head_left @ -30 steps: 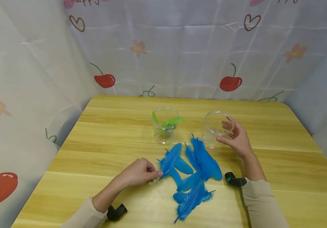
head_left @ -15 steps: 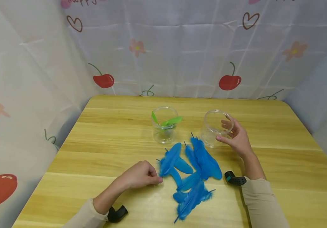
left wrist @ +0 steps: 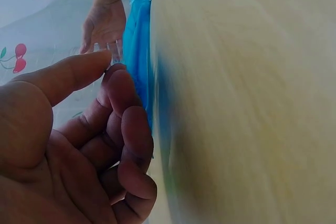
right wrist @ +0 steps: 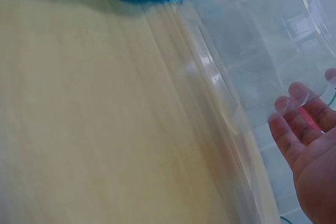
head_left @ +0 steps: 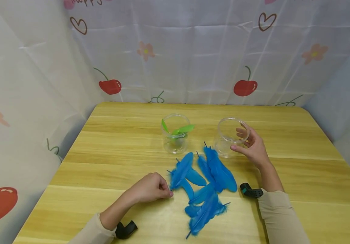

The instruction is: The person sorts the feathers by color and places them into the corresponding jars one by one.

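Note:
Several blue feathers point(head_left: 203, 195) lie in a loose, overlapping pile on the wooden table, mid-front in the head view. At the pile's left edge, my left hand point(head_left: 150, 188) pinches the quill end of a feather point(head_left: 181, 171) between thumb and index finger; its other fingers are curled in. My right hand point(head_left: 255, 149) holds a clear plastic cup point(head_left: 223, 145) from its right side, thumb in front and fingers behind. Through the clear wall of this cup, the right wrist view shows no contents. The fingers point(right wrist: 289, 135) lie along its side there.
A second clear cup point(head_left: 175, 145) stands behind the feathers, with green feathers point(head_left: 184, 129) poking above its rim. The wooden table point(head_left: 101, 149) reaches back to a printed white curtain point(head_left: 190, 67). Black wrist devices point(head_left: 126, 229) sit at both sleeves.
My left hand has shifted slightly down toward the table's front, its thumb now below the quill end. The right hand and its cup have stayed in place. The head view has drifted a little.

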Demonstrator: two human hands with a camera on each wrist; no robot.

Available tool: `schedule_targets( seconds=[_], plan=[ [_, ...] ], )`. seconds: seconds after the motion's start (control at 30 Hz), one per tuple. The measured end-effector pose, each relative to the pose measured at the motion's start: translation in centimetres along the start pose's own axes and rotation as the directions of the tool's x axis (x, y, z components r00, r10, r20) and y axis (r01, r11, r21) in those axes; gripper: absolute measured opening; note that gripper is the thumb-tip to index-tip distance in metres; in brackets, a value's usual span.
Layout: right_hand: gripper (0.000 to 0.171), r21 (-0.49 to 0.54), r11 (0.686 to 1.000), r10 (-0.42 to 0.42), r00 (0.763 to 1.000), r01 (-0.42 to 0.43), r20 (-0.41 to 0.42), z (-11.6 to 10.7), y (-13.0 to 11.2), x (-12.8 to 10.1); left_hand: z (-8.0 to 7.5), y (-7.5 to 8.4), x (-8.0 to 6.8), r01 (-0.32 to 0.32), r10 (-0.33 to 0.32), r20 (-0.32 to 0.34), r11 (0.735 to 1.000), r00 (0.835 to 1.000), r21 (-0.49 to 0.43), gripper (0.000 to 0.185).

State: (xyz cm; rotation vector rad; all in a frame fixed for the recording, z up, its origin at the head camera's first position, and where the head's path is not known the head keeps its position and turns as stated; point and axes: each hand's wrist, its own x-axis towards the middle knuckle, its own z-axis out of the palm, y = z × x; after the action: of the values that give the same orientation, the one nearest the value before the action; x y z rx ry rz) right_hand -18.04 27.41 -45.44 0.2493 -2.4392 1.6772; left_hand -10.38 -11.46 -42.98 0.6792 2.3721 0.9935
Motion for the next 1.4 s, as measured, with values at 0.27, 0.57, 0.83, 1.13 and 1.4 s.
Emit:
schedule_targets(
  seconds=[0.27, 0.57, 0.83, 1.13, 1.4],
  plan=[
    [0.085, -0.007, 1.0, 0.003, 1.0, -0.003, -0.003, 0.0, 0.1, 0.0, 0.1, 0.3, -0.1, -0.008, 0.008, -0.021, 1.0, 1.0, 0.006, 0.025],
    [0.085, -0.001, 1.0, 0.008, 1.0, -0.008, -0.003, -0.1, 0.0, 0.0, 0.1, 0.9, -0.4, -0.045, 0.045, -0.059, 0.999, 0.997, -0.011, 0.024],
    [0.085, 0.0, 1.0, 0.001, 1.0, -0.001, -0.005, -0.1, 0.1, -0.1, -0.1, 1.9, -0.7, -0.096, 0.093, -0.076, 0.995, 0.993, -0.033, 0.02],
    [0.085, -0.002, 1.0, -0.002, 1.0, 0.002, -0.005, -0.1, 0.1, -0.2, -0.6, 2.9, -0.9, -0.146, 0.142, -0.097, 0.988, 0.985, -0.042, 0.021],
    [0.084, -0.011, 1.0, -0.003, 1.0, 0.003, 0.005, -0.1, 0.0, -0.2, -0.9, 3.7, -1.0, -0.175, 0.165, -0.136, 0.983, 0.977, -0.064, 0.019]
  ],
)
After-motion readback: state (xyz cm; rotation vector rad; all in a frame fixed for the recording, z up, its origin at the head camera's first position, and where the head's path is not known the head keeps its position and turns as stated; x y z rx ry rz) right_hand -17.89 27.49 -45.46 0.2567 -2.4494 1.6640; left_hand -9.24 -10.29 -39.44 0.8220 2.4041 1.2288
